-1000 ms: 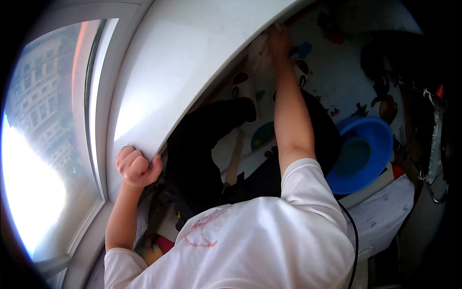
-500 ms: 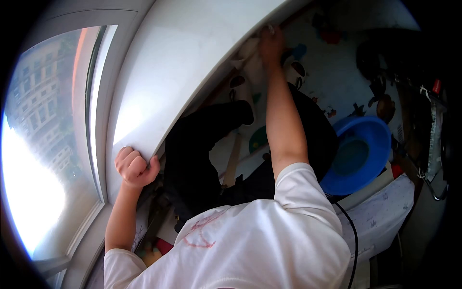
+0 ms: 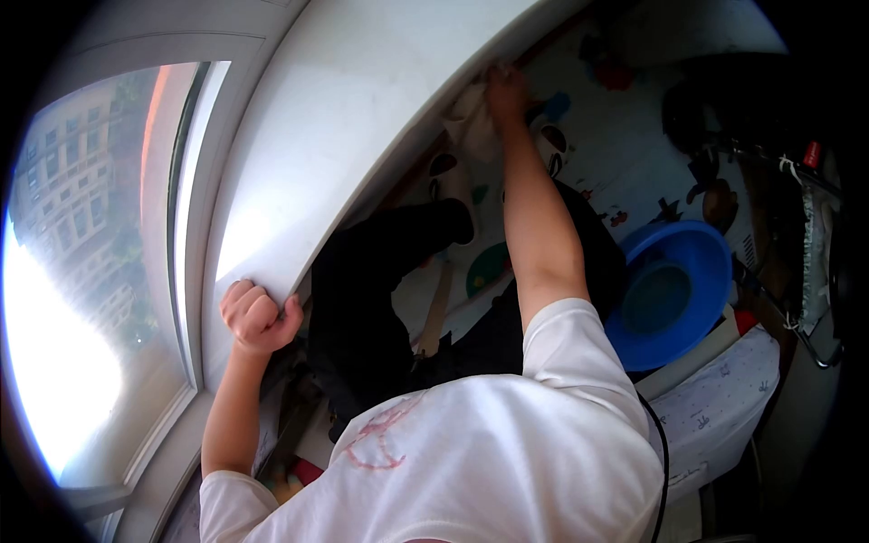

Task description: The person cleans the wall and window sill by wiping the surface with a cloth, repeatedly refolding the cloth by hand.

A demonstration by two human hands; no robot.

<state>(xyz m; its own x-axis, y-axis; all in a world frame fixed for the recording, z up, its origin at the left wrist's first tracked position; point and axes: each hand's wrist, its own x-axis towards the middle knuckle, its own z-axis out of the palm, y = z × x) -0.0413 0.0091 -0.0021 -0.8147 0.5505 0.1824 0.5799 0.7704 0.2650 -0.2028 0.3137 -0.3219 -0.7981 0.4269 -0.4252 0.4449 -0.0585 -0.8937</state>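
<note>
My left hand (image 3: 258, 317) is curled into a fist and rests on the white windowsill (image 3: 335, 136), its thumb by the front edge. Further off, my right hand (image 3: 507, 95) reaches down below the sill, close to the wall under it. Its fingers are closed on a pale cloth (image 3: 469, 125) that hangs beside them in the shade. The fingertips themselves are dark and partly hidden.
A blue basin (image 3: 715, 299) with darker contents stands on the right. A window (image 3: 100, 262) borders the sill on the left. My shoes (image 3: 450, 185) are on the patterned floor (image 3: 579, 145). A black cable (image 3: 663, 452) runs beside my shirt, near a metal frame (image 3: 819, 357).
My right hand has moved slightly down in the view, and the pale cloth shows more beside it. My left hand stays on the sill; the view has shifted a little.
</note>
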